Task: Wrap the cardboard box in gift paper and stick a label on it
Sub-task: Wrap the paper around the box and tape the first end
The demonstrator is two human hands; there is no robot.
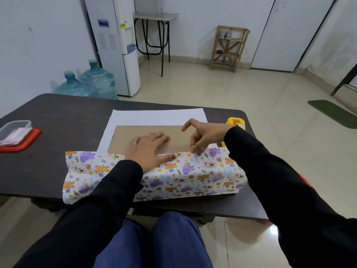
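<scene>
A flat brown cardboard box [125,135] lies on the dark table [58,122], on top of gift paper. The paper's printed side [183,175], with bears and purple animals, is folded up over the box's near side; its white underside [154,117] stretches out behind the box. My left hand [149,149] lies flat on the box top, fingers straight, thumb pressing the folded paper edge. My right hand [201,136] is at the same edge further right, its lower fingers curled down onto the paper, index finger raised.
A yellow tape dispenser [236,122] stands behind my right wrist. A clear plastic container [14,130] sits on a red lid [29,141] at the table's left. Beyond the table are water bottles, a water dispenser, a small table and a wooden rack.
</scene>
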